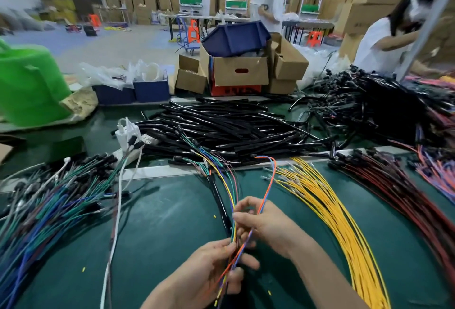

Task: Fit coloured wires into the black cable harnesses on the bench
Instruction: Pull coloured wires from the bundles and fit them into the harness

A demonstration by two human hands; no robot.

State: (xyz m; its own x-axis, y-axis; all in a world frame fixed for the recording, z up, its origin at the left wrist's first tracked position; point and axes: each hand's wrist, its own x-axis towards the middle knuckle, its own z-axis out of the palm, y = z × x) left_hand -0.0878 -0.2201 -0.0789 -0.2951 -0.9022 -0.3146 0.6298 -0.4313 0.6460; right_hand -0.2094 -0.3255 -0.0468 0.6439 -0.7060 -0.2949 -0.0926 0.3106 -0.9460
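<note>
Two hands, one bunch of wires

Both hands meet low at the centre of the green bench (160, 222). The left hand (209, 267) is closed around a bunch of coloured wires (234, 237), whose lower ends run out of the frame's bottom edge. The right hand (266, 225) pinches an orange and blue pair (267, 190) that loops upward; its fingertips are blurred. A black harness (218, 198) passes behind the hands, partly hidden. Yellow wires (332, 210) fan out to the right, a mixed wire heap (49, 200) lies left, black tubes (234, 126) behind. Bare mat lies between the piles.
</note>
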